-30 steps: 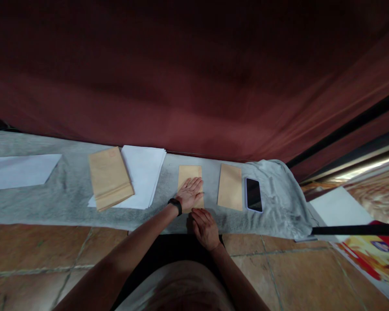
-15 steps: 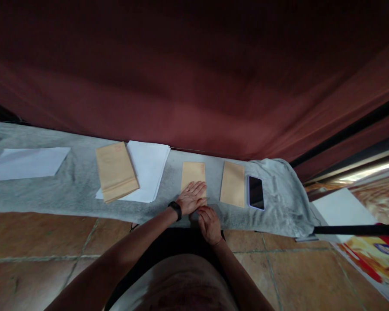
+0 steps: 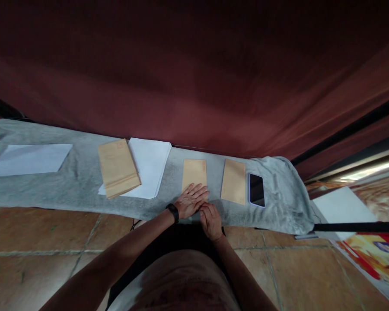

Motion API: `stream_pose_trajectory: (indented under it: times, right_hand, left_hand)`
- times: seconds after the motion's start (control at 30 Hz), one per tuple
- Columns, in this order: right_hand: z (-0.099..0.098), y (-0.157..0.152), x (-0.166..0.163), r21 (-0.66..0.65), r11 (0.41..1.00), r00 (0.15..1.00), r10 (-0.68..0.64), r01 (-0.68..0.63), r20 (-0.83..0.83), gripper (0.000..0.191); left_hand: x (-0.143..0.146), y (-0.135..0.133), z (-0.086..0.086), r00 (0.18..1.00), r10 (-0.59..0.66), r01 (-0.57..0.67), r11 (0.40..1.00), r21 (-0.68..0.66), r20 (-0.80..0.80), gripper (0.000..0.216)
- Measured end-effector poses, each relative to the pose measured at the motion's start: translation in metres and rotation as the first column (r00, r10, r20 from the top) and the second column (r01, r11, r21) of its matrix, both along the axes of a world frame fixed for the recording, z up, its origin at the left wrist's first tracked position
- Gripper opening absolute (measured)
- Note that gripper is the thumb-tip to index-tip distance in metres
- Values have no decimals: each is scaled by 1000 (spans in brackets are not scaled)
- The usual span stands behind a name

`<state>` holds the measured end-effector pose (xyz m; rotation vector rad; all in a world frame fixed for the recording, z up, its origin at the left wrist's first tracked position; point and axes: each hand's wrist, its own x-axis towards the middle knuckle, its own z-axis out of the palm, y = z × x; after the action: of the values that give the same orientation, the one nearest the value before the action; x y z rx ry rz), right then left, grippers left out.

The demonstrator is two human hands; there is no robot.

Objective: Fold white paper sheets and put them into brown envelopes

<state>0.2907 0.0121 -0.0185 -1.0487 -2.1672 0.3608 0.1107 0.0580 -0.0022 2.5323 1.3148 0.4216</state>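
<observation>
A brown envelope (image 3: 193, 170) with small red print at its top right lies flat in front of me. My left hand (image 3: 189, 202), with a black band on the wrist, rests flat across its lower part, fingers stretched out. Bent fingers of my right hand (image 3: 210, 221) are closed at the envelope's bottom end, right beside the left hand. What exactly the right fingertips pinch is mostly hidden. Another brown envelope (image 3: 233, 181) lies to the right.
A phone (image 3: 256, 191) lies right of the second envelope. To the left, a stack of brown envelopes (image 3: 118, 166) overlaps white paper sheets (image 3: 151, 166); more white paper (image 3: 32, 159) lies farther left. Grey cloth (image 3: 84, 190) covers the narrow surface, and a dark red curtain (image 3: 181, 108) hangs behind.
Both hands keep nearly the same place on the envelope, the left still flat and the right still bent at its lower end. The whole view has shifted slightly.
</observation>
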Motion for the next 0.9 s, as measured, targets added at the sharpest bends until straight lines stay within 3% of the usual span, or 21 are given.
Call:
stream_pose_trajectory:
  times: [0.2, 0.37, 0.53, 0.7, 0.9]
  right_hand:
    - [-2, -1, -1, -23, 997, 996, -69, 68, -58, 27]
    - [0, 5, -4, -114, 988, 993, -108, 103, -39, 40]
    - [4, 22, -5, -165, 985, 994, -23, 41, 108, 48]
    - [5, 53, -9, -156, 987, 943, 16, 38, 334, 50]
    - [5, 97, -22, -100, 989, 880, -50, 109, 472, 53]
  left_hand:
    - [-6, -10, -4, 996, -44, 49, 997, 53, -82, 50]
    - [-10, -22, -5, 995, -55, 62, 995, 77, -80, 51]
    - [-16, -34, -6, 994, -77, 84, 993, 87, -79, 54]
    - [-21, -39, -7, 987, -91, 103, 991, 83, -131, 62]
    - [-21, -36, -5, 974, -128, 138, 990, 41, -188, 64]
